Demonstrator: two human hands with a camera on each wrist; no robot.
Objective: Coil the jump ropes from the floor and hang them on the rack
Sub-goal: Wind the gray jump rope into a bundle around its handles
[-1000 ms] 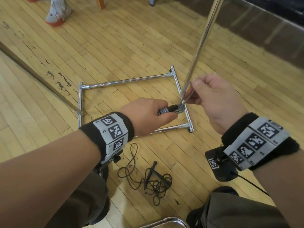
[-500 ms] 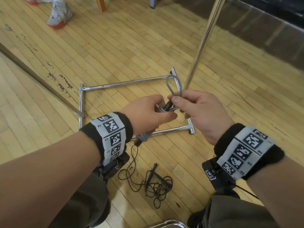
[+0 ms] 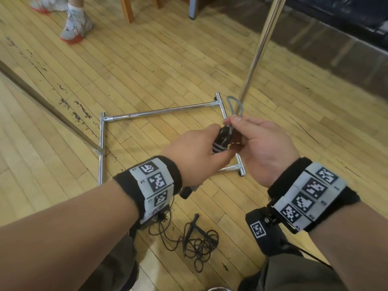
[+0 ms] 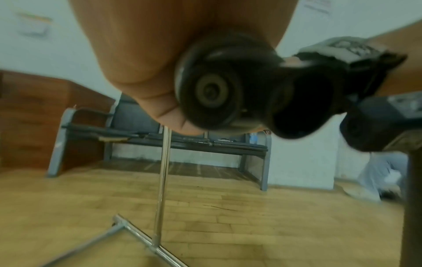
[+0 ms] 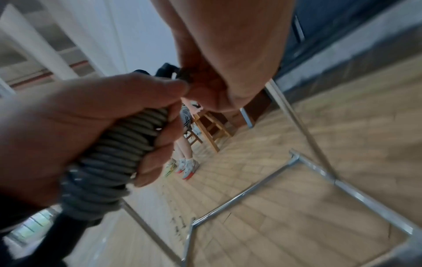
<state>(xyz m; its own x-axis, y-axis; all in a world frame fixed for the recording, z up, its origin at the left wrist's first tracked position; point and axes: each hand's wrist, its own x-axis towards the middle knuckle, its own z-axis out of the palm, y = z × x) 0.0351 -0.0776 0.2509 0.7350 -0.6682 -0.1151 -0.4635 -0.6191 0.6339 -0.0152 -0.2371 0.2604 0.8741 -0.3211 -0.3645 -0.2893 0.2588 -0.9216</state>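
A grey jump rope (image 3: 219,148) is wound in tight turns round its black handles (image 3: 224,134). My left hand (image 3: 199,152) grips this bundle; the wrapped turns (image 5: 128,144) show in its fist in the right wrist view, and the handle ends (image 4: 210,90) face the left wrist camera. My right hand (image 3: 258,143) pinches the rope at the top of the handles, where a small grey loop (image 3: 234,105) stands up beside the chrome rack pole (image 3: 257,53). A second, dark jump rope (image 3: 195,242) lies tangled on the floor below my arms.
The rack's chrome base frame (image 3: 159,112) lies on the wooden floor under my hands. A thin bar (image 3: 48,106) runs across the floor at left. Another person's shoes (image 3: 74,26), wooden chair legs (image 3: 127,9) and a dark bench (image 4: 160,139) stand further off.
The bundle has turned more upright and risen slightly. My right hand went from pulling the rope end out to pinching a short loop above the handles. The view tilted upward.
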